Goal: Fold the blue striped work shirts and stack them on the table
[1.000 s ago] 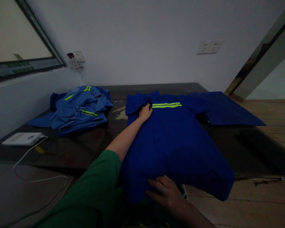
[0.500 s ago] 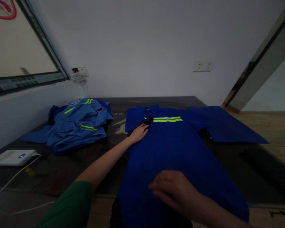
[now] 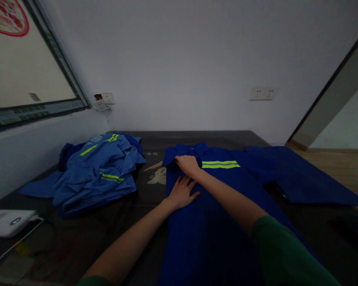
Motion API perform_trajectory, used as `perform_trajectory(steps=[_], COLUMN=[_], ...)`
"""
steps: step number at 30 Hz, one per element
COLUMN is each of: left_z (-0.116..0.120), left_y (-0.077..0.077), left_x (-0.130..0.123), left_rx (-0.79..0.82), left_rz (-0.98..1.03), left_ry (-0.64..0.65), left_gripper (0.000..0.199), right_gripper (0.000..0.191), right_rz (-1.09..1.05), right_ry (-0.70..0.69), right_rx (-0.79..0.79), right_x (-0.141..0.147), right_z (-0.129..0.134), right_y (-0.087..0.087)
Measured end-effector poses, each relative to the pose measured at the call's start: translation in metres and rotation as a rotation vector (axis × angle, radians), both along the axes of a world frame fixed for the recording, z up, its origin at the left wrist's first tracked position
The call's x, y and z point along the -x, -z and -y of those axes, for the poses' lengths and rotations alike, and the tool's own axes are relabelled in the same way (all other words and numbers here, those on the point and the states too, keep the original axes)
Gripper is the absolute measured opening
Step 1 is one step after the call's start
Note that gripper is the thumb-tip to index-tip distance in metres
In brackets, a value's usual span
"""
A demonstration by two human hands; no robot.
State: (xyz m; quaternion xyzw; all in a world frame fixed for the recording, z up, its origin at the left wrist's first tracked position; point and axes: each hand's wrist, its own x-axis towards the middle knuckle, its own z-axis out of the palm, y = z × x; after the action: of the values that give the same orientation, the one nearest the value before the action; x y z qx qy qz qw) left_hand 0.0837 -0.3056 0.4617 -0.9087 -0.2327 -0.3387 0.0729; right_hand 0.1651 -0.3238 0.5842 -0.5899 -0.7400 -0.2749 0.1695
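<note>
A dark blue work shirt lies spread on the dark table, its collar toward the wall and a yellow-and-grey reflective stripe across the chest. My left hand rests flat on the shirt's left part, fingers spread. Just beyond it, my right hand reaches across and pinches the folded-over sleeve near the collar. The right fingertips are partly hidden by the cloth and the hand itself.
A heap of lighter blue garments with reflective strips sits at left. Nearer is a white device with a cable. A flat dark blue cloth lies at right on the black table. Sockets are on the wall.
My right hand has moved from above the shirt's lower part up to the sleeve and grips it. My left hand has let go of the fold and now lies flat lower down.
</note>
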Motion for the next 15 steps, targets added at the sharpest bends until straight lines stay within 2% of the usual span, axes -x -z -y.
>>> perform_trajectory(steps=[3, 4, 7, 9, 11, 13, 15], left_z=[0.002, 0.003, -0.003, -0.019, -0.049, -0.089, -0.131], left_y=[-0.005, -0.008, -0.025, -0.040, -0.055, -0.070, -0.084], left_x=[0.003, 0.003, 0.006, 0.008, 0.012, 0.016, 0.020], left_rx=[0.035, 0.033, -0.009, -0.040, -0.050, -0.008, 0.089], left_rz=[-0.016, -0.016, 0.068, 0.187, 0.307, 0.411, 0.489], left_ry=[0.006, 0.025, 0.083, 0.089, 0.056, -0.032, -0.172], left_gripper=[0.060, 0.058, 0.045, 0.037, 0.034, 0.036, 0.042], right_gripper=[0.042, 0.039, 0.035, 0.033, 0.036, 0.045, 0.053], right_rz=[-0.236, -0.437, -0.649, -0.714, -0.801, -0.885, -0.952], right_ry=[0.182, 0.246, 0.316, 0.302, 0.254, 0.187, 0.124], right_rx=[-0.115, -0.156, -0.156, -0.093, -0.002, 0.093, 0.160], right_x=[-0.040, -0.057, -0.105, -0.130, -0.145, -0.155, -0.160], right_z=[-0.010, -0.012, -0.018, -0.019, -0.019, -0.016, -0.011], right_y=[-0.038, -0.049, -0.063, -0.056, -0.042, -0.027, -0.015])
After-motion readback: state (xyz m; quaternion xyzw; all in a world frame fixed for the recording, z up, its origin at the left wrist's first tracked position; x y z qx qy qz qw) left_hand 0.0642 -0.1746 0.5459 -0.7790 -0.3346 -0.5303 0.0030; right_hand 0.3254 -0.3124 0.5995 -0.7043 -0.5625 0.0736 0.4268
